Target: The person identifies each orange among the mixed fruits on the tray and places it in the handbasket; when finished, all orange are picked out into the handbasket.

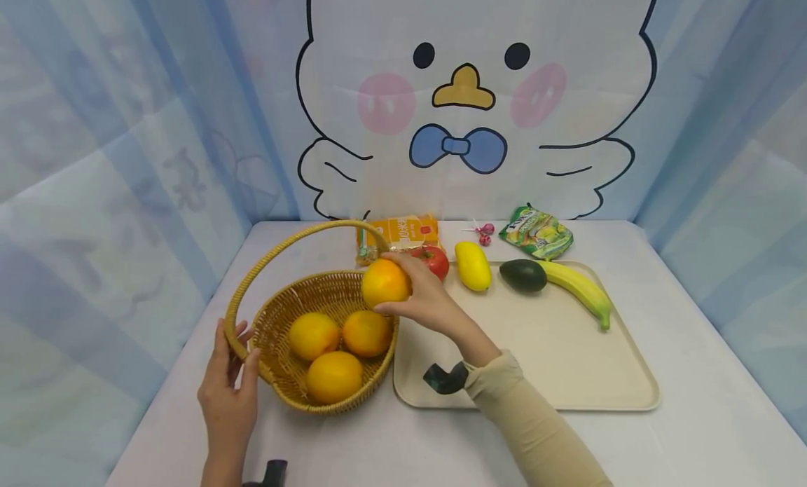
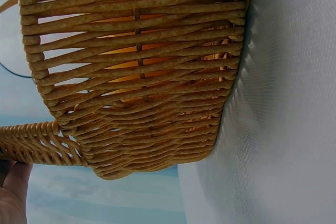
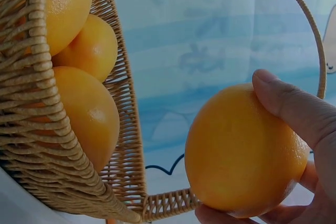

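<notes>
In my right hand (image 1: 425,294) I grip an orange (image 1: 384,282), thumb on one side and fingers round the other, above the right rim of a wicker basket (image 1: 284,396). Three more oranges (image 1: 334,377) lie inside the basket. The right wrist view shows the held orange (image 3: 244,153) close up, beside the basket's side and its arched handle. At the basket's left, my left hand (image 1: 230,389) holds the base of the handle (image 1: 236,312) between thumb and fingers. Only part of that hand (image 2: 13,195) shows in the left wrist view, at the handle.
A beige tray (image 1: 523,375) stands right of the basket. Along its back are a red tomato (image 1: 433,261), a yellow mango-like fruit (image 1: 473,266), a dark green avocado (image 1: 523,275) and a banana (image 1: 580,291). Behind lie an orange packet (image 1: 406,231), lollipops (image 1: 485,233) and a green packet (image 1: 537,231).
</notes>
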The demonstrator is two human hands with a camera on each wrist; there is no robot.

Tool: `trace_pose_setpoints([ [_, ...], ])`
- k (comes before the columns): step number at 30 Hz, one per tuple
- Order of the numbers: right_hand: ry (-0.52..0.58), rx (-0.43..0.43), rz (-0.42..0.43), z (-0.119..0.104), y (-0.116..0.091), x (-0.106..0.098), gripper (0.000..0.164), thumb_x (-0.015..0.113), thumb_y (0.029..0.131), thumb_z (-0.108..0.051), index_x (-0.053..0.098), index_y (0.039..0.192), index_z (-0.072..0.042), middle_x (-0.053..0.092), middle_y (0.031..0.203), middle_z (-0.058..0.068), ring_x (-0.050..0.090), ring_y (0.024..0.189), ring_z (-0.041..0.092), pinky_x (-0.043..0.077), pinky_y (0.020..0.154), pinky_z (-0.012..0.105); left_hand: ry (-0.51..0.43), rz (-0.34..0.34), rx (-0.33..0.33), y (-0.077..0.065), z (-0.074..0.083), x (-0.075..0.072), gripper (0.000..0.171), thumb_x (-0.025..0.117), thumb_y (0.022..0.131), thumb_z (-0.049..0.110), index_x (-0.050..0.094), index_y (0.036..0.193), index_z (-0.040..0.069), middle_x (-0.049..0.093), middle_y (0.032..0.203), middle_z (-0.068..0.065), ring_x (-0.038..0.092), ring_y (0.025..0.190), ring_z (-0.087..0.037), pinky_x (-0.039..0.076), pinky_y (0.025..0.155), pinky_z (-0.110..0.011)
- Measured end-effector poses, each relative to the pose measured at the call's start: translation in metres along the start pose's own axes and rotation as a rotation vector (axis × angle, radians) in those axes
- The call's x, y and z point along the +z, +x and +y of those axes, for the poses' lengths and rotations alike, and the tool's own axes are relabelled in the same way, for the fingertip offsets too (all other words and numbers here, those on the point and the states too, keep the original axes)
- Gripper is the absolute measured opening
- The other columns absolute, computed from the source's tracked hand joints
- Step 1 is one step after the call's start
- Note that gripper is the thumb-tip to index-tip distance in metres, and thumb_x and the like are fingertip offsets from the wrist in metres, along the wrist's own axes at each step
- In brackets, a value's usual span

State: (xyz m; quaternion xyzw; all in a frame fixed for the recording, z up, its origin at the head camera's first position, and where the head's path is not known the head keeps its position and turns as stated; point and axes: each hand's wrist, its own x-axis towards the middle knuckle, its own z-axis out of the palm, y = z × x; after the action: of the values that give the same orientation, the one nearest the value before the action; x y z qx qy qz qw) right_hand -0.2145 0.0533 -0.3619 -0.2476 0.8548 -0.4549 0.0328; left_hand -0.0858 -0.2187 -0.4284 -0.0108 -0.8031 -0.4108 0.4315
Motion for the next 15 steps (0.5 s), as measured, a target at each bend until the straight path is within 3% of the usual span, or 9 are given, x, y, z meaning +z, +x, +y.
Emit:
trace_pose_setpoints([
  [10,0.003,-0.011,-0.002,-0.0029,0.0036,0.0063,0.077,0.08,0.074,-0.035,0.041,0.14,-0.026,0.039,0.146,0.001,0.043,0.128,0.024,0.046,0.105,0.049,-0.002,-0.021,-0.042,-0.0002,0.0028,-0.0015,0.079,0.06,0.082,-0.015,0.029,0.148,0.015,0.058,0.127,-0.022,0.051,0.114,0.013,0.042,0.094,-0.002],
  [15,0.011,-0.03,-0.019,-0.0066,0.0062,0.0107,0.079,0.08,0.075,-0.033,0.04,0.142,-0.02,0.04,0.146,0.002,0.043,0.13,0.024,0.045,0.107,0.046,-0.003,-0.006,-0.006,0.0005,0.0028,-0.0006,0.077,0.061,0.081,-0.017,0.032,0.147,0.009,0.058,0.125,-0.025,0.051,0.113,0.013,0.041,0.094,-0.002],
])
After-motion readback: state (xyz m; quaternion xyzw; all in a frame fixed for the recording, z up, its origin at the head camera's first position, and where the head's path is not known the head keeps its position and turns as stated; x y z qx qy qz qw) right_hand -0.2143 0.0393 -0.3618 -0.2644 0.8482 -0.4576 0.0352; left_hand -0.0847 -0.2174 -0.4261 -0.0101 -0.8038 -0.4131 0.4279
